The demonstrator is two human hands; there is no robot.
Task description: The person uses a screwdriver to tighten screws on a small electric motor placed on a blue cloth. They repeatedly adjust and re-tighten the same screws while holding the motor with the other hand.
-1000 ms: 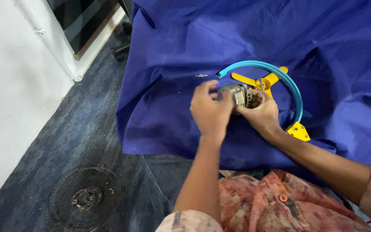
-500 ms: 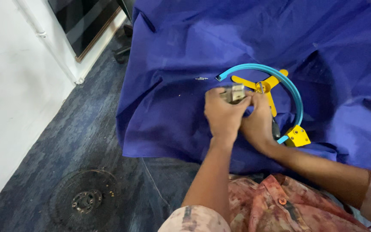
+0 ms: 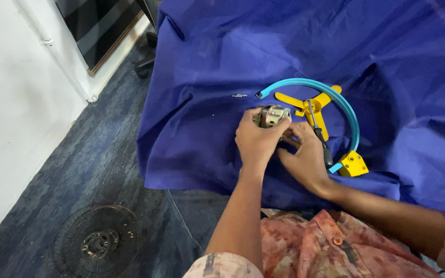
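A left hand [image 3: 256, 140] grips a small metal motor [image 3: 272, 115] above a blue cloth [image 3: 222, 62]. The right hand [image 3: 305, 157], fingers curled, touches the underside of the motor; what it holds is hidden. Just right lie a screwdriver [image 3: 319, 131], a yellow propeller [image 3: 312, 107] and a teal arc [image 3: 330, 95] ending in a yellow block [image 3: 354, 164]. A screw [image 3: 239, 96] lies nearby. A fan grille [image 3: 98, 241] sits on the carpet.

Open blue cloth [image 3: 202, 139] is left free leftward; rightward, passage is blocked by the curved guard [image 3: 354, 123] and screwdriver [image 3: 319, 134].
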